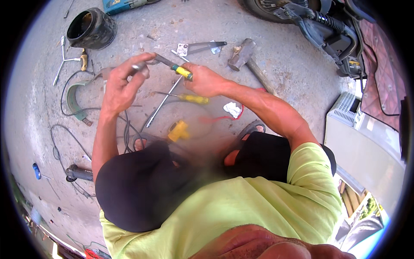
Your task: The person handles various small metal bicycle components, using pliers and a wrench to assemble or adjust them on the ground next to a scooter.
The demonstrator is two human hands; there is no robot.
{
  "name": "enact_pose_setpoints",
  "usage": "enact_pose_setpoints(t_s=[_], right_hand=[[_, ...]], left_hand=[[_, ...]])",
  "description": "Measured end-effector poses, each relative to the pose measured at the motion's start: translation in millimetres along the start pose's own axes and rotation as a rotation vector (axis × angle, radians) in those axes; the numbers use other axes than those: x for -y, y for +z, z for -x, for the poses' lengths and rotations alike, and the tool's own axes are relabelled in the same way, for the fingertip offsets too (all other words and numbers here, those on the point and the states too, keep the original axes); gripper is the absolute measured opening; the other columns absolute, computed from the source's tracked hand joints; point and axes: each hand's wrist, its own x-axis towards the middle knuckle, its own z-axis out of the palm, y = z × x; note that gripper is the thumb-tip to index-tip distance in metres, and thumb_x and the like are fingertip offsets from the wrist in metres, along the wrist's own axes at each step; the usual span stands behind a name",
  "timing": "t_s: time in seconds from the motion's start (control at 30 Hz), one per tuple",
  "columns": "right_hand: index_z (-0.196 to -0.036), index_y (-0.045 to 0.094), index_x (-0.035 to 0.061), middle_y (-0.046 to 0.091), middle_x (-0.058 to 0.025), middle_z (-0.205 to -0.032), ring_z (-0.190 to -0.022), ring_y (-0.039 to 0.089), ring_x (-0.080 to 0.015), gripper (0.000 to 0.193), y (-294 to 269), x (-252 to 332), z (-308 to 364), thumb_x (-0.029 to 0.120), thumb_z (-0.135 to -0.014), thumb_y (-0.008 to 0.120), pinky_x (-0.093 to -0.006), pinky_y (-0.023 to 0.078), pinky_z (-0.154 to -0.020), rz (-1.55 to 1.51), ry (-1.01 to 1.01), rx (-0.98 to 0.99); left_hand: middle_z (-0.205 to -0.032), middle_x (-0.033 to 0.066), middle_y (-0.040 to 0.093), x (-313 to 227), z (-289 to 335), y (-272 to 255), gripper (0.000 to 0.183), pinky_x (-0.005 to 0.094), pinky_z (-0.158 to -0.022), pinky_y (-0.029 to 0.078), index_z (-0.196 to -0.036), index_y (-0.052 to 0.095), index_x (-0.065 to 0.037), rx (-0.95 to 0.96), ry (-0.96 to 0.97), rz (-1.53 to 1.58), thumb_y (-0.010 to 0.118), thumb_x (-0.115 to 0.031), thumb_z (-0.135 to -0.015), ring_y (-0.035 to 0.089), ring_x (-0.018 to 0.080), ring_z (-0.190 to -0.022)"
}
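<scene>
A yellow-handled tool (183, 71) spans the gap between two bare hands, held above a grey concrete floor (36, 108) on which gear lies scattered. At upper right stands a motorcycle (328, 23), its rear wheel and spring in view; below it, at the right, sits a pale boxy casing (366, 134). At upper left is a black container (103, 35), and on the opposite side, beyond the right hand, lies a sledgehammer (243, 55) with its handle slanting back toward the person.

The right hand (203, 81) is the nearer to the tool's grip, its fingers narrowed about the yellow-and-green handle, whose butt end shows in front of them. The left hand (122, 88) is raised at the other end, thumb and fingers drawn close on a small metal piece (139, 66), too blurred to identify.

Between them the tool's long axis runs on a slant, from the handle at lower right to the dark metal end at upper left, leading straight toward the left fingertips. Whether that end touches them cannot be told. On the floor beneath lie a long metal rod (165, 102) and, smaller, a yellow screwdriver (195, 99), apart from both hands.
</scene>
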Motion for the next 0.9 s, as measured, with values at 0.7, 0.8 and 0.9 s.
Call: enact_pose_setpoints(t_s=[0.7,0.8,0.9], right_hand=[[-0.135,0.055,-0.0019,0.066,-0.0284,-0.119,-0.112,0.065,-0.0402,0.054,6,1,-4,0.021,-0.088,0.065,-0.0429,0.050,-0.096,-0.008,0.018,-0.041],[-0.137,0.053,-0.0022,0.066,-0.0275,-0.121,-0.115,0.065,-0.0381,0.055,7,-5,-5,0.021,-0.088,0.064,-0.0426,0.050,-0.098,0.008,0.009,-0.070],[-0.137,0.053,-0.0025,0.066,-0.0249,-0.118,-0.110,0.066,-0.0339,0.055,7,-2,-3,0.021,-0.088,0.064,-0.0405,0.050,-0.097,0.001,0.013,-0.028]], left_hand=[[-0.088,0.0093,0.069,-1,9,32,0.045,0.0335,-0.077,0.053,-0.137,0.061,-0.010,0.236,0.029,-0.287,0.063,-0.020,-0.094,0.063,0.0239,-0.075],[-0.090,0.0101,0.069,28,4,35,0.053,0.0340,-0.076,0.053,-0.146,0.053,-0.012,0.200,-0.212,-0.355,0.063,-0.018,-0.094,0.063,0.0245,-0.075],[-0.090,0.0058,0.067,48,2,25,0.061,0.0328,-0.073,0.051,-0.153,0.044,-0.011,-0.030,-0.336,-0.152,0.061,-0.013,-0.095,0.061,0.0158,-0.073]])
